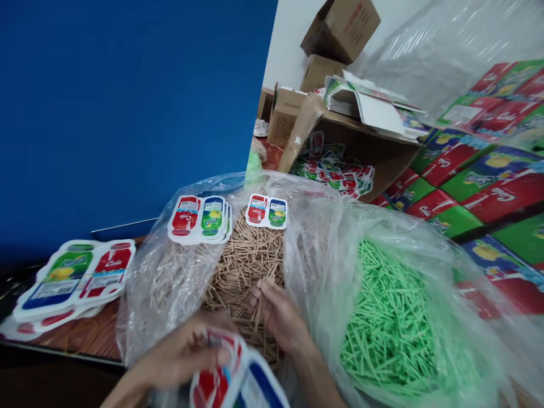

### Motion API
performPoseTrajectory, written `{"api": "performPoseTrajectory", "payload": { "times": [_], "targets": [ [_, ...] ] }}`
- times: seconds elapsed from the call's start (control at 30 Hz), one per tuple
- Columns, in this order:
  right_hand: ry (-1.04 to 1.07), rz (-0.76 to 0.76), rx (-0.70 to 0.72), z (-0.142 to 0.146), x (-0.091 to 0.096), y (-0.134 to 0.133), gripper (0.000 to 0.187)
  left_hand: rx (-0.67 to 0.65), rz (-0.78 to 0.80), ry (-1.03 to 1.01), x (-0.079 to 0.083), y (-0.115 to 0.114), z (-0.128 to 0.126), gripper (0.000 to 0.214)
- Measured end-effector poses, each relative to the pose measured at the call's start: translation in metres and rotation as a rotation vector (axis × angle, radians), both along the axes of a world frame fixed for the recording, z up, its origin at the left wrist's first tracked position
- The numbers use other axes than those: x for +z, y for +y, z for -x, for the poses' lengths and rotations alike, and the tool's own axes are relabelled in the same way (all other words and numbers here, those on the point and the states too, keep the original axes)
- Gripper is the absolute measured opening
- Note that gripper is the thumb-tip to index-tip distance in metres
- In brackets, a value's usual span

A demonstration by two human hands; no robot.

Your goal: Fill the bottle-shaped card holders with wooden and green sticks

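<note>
Right hand [284,318] pinches thin brown sticks [260,307], likely light, stiff and best gripped mid-length, while the left hand [185,347] holds white-edged red-and-blue printed cards [238,381].

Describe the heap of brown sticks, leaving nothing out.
Thin, straight brown sticks, wood- or paper-like in look, lie loosely heaped at many angles, surrounded by crumpled clear plastic. The right hand holds several at the heap. A white-bordered card lies at its far end; the left hand hides part of the near side.
</note>
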State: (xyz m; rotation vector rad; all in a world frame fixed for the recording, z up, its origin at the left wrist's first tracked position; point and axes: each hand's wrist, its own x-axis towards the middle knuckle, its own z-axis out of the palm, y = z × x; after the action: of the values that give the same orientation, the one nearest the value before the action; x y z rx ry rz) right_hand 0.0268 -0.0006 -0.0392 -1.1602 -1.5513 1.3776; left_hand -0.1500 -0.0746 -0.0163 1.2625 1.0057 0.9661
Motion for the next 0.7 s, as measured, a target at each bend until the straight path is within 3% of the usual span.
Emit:
{"api": "performPoseTrajectory", "payload": {
  "times": [0.07,0.17,0.23,0.3,0.4,0.53,0.63,0.7],
  "targets": [
    [0.131,0.156,0.064,0.006,-0.001,0.008,0.044,-0.219,-0.114,0.209,-0.009,-0.016,-0.012,0.024],
    [0.368,0.415,0.098,0.009,-0.001,0.002,0.042,-0.346,-0.186,0.463,-0.023,-0.028,-0.038,0.017],
    [0.563,0.638,0.122,0.01,-0.004,-0.009,0.039,-0.311,-0.145,0.552,-0.027,-0.027,-0.05,0.015],
    [0.674,0.758,0.16,0.01,-0.009,-0.021,0.037,-0.248,-0.097,0.569,-0.027,-0.022,-0.056,0.015],
    [0.597,0.644,0.238,0.007,-0.014,-0.032,0.037,-0.233,-0.046,0.547,-0.024,-0.016,-0.056,0.024],
    [0.336,0.343,0.314,-0.005,-0.019,-0.035,0.041,-0.223,-0.075,0.579,-0.02,-0.023,-0.051,0.022],
    [0.073,0.074,0.317,-0.018,-0.026,-0.034,0.038,-0.119,-0.227,0.542,-0.013,-0.034,-0.04,0.018],
    [-0.021,-0.011,0.347,-0.025,-0.034,-0.034,0.035,0.018,-0.374,0.571,-0.007,-0.038,-0.031,0.021]
  ]
}}
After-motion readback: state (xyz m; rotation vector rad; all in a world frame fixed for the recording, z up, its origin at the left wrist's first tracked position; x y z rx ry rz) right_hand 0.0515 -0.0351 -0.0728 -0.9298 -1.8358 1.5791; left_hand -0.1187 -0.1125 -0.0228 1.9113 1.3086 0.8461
